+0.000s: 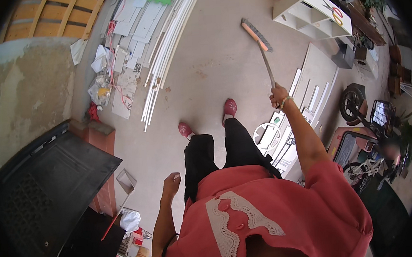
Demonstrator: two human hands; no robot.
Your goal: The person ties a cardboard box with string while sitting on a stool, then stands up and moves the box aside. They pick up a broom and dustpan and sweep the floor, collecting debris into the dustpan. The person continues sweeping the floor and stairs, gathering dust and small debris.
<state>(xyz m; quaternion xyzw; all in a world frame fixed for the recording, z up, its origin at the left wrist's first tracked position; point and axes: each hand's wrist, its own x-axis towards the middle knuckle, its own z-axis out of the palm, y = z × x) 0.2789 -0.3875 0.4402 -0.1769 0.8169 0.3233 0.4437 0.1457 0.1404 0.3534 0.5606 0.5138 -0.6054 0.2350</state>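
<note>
My right hand [278, 95] is wrapped round the handle of a broom [266, 62], held out ahead and to the right. The broom's orange head with dark bristles rests on the concrete floor [200, 47] at the far side. Beside my left thigh hangs my left hand [172, 182], its fingers curled closed. A small pale spot shows at its fingertips, too small to name. The long-handled dustpan [126, 181] stands to the left of that hand, not touched by it.
White pipes [169, 50] and flat sheets [144, 25] lie at the far left. A white shelf unit [310, 13] stands at the far right, near panels [314, 73] on the floor. Bikes [362, 170] stand right; a dark door [43, 192] is at left.
</note>
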